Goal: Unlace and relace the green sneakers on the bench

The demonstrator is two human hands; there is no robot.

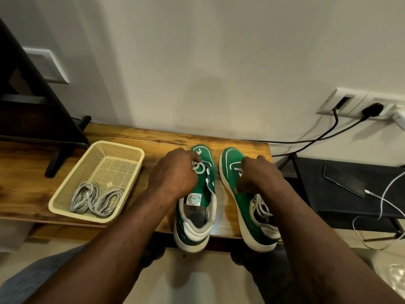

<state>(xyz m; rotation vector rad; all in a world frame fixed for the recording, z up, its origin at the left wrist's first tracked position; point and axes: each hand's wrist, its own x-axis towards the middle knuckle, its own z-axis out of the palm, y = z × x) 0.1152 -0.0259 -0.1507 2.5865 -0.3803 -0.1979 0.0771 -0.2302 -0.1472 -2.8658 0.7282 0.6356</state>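
Two green sneakers are sitting side by side on the right end of the wooden bench [153, 139], toes pointing at the wall and heels hanging slightly over the near edge. Both are showing green canvas uppers with white piping, thick white soles and white heel collars.

The left sneaker [203, 194] is standing with its tongue pulled up, showing a round white label, and most of its eyelets are lying bare. The loose lace [198, 166] is looping up near the toe, where the left hand [175, 172] is pinching it in curled fingers.

The right sneaker [245, 207] is leaning slightly outward. Its laced cord [262, 207] is crossing the tongue in slack white loops. The right hand [258, 174] is curling down over the front of the lacing and gripping the cord there.

Left of the shoes, a cream mesh basket [83, 216] is resting on the bench, holding a bundle of grey laces [94, 198] in its near corner. Beyond it, a black stand [63, 150] is bearing on the wood.

To the right, a low black table [350, 207] is carrying a dark phone [344, 181] with a white cable [385, 198] plugged in. A wall socket [359, 104] above it is holding black plugs.
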